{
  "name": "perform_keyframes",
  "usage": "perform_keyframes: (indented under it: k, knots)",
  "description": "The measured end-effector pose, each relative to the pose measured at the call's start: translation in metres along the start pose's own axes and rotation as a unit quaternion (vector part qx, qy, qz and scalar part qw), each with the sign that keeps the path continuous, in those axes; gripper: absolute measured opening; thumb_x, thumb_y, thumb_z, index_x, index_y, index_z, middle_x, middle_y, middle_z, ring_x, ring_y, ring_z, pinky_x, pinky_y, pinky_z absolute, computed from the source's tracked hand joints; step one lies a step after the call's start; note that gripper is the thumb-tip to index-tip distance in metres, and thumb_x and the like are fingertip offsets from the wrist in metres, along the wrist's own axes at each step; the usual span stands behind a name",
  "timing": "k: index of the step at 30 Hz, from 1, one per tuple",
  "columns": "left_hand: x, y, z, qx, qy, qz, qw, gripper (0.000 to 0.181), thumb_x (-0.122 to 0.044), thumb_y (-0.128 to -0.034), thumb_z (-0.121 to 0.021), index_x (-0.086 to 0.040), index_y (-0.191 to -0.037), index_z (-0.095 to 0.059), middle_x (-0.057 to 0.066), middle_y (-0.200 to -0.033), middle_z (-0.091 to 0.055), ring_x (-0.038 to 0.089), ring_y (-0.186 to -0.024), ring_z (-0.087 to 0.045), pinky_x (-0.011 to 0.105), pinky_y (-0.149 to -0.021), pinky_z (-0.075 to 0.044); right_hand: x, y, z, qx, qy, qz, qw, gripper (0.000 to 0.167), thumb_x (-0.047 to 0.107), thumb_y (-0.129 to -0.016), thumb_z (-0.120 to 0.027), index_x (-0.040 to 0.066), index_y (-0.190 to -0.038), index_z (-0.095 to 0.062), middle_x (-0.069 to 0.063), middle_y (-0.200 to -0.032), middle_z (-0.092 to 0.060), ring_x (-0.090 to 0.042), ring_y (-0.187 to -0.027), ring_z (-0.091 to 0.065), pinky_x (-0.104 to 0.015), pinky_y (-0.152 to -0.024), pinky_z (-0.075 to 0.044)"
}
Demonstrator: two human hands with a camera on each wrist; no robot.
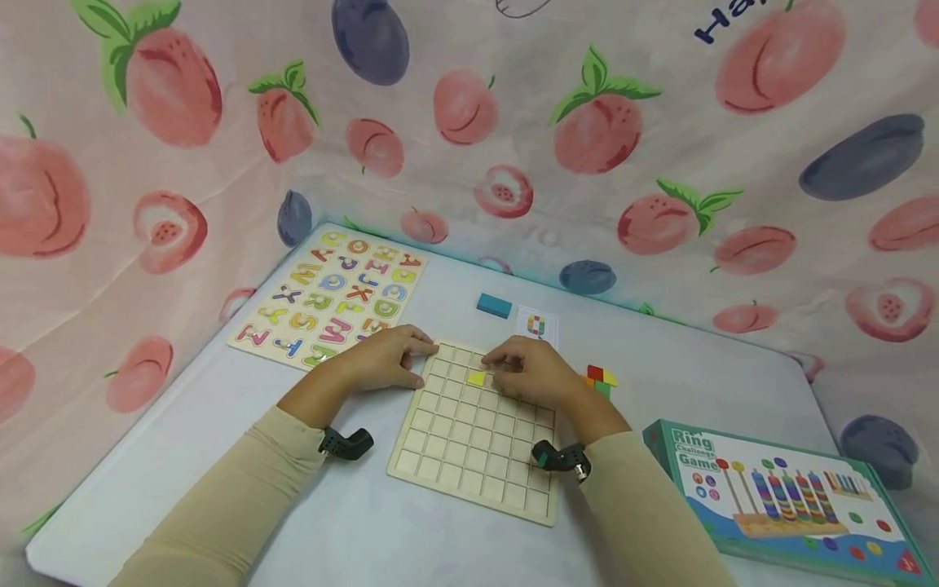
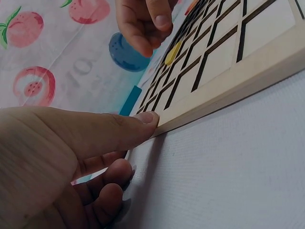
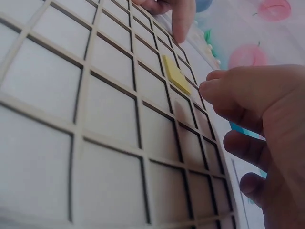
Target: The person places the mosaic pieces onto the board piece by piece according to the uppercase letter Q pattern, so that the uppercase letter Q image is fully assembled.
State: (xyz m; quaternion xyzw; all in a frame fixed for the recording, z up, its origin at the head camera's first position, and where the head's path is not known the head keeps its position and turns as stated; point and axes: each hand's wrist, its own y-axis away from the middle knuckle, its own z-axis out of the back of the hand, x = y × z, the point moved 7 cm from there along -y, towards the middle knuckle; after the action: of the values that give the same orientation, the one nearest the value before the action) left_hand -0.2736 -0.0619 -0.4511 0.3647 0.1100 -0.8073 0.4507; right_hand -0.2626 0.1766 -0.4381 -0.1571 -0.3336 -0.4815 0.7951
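A square wooden grid board (image 1: 438,442) lies on the white table. One small flat yellow tile (image 1: 477,377) sits in a cell near its far edge, also visible in the right wrist view (image 3: 175,75). My left hand (image 1: 385,359) is at the far left corner of the board, thumb touching the side edge and index finger at the corner. Above the far part of the grid hovers my right hand (image 1: 534,371), fingers loosely bent beside the yellow tile. Nothing shows between its fingertips. Partly hidden behind the right hand is a small pile of coloured tiles (image 1: 601,386).
A printed pattern card (image 1: 538,324) lies beyond the board, beside a blue block (image 1: 495,306). To the far left lies an alphabet puzzle board (image 1: 337,302). A Ring Challenge Game box (image 1: 785,497) occupies the right side. A fruit-print cloth (image 1: 469,163) hangs behind the table.
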Motion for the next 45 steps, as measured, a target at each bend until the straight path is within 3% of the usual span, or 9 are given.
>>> perform_keyframes:
  k: [7,13,26,32,37,45]
  knots:
    - [0.001,0.0,0.0,-0.001,-0.005,-0.004,1.0,0.063,-0.018,-0.0915,-0.087,-0.012,-0.15,-0.064,0.003,-0.143,-0.058,0.013,-0.091,-0.057,0.034,-0.083,-0.047,-0.006,0.007,0.017,0.012,-0.012,-0.019,0.9997,0.025,0.015,-0.102,-0.073,0.015,-0.126,-0.078,0.001,-0.109,-0.07,-0.02,-0.095,-0.061,-0.039,-0.08,-0.052]
    - [0.002,0.0,-0.001,0.003,-0.006,-0.009,0.9999,0.064,-0.018,-0.0915,-0.087,-0.011,-0.15,-0.064,0.003,-0.144,-0.058,0.012,-0.091,-0.057,0.033,-0.083,-0.047,-0.024,0.017,0.032,0.027,-0.013,-0.075,0.9967,0.024,0.021,-0.104,-0.072,0.018,-0.127,-0.077,-0.001,-0.117,-0.069,-0.023,-0.106,-0.06,-0.043,-0.087,-0.051]
    - [0.0,-0.001,-0.002,0.001,0.002,-0.017,0.9999,0.064,-0.017,-0.0917,-0.087,-0.01,-0.15,-0.063,0.003,-0.144,-0.058,0.013,-0.093,-0.057,0.034,-0.083,-0.047,-0.069,0.046,0.077,-0.005,0.008,-0.145,0.9894,0.025,0.018,-0.102,-0.072,0.011,-0.125,-0.077,-0.007,-0.118,-0.07,-0.028,-0.108,-0.059,-0.039,-0.088,-0.052]
    - [0.001,0.0,-0.002,0.0,0.006,-0.014,0.9999,0.063,-0.017,-0.092,-0.087,-0.01,-0.15,-0.064,0.003,-0.144,-0.058,0.014,-0.093,-0.056,0.034,-0.083,-0.047,-0.089,0.06,0.09,-0.007,0.017,-0.174,0.9846,0.026,0.017,-0.103,-0.069,0.008,-0.127,-0.076,-0.011,-0.121,-0.071,-0.032,-0.111,-0.06,-0.048,-0.097,-0.051]
    - [0.002,0.001,-0.002,-0.001,0.005,-0.015,0.9999,0.062,-0.017,-0.092,-0.087,-0.01,-0.15,-0.064,0.003,-0.143,-0.058,0.014,-0.092,-0.056,0.033,-0.082,-0.047,-0.109,0.067,0.097,-0.008,0.02,-0.199,0.9797,0.025,0.016,-0.104,-0.069,0.008,-0.127,-0.075,-0.011,-0.121,-0.072,-0.035,-0.114,-0.061,-0.056,-0.104,-0.048]
    - [0.001,0.002,-0.002,-0.004,0.01,-0.016,0.9998,0.063,-0.016,-0.0922,-0.086,-0.009,-0.15,-0.063,0.003,-0.142,-0.058,0.014,-0.091,-0.056,0.033,-0.081,-0.047,-0.133,0.074,0.093,-0.027,0.011,-0.251,0.9675,0.029,0.023,-0.103,-0.072,0.009,-0.128,-0.074,-0.011,-0.121,-0.071,-0.035,-0.116,-0.06,-0.057,-0.108,-0.045]
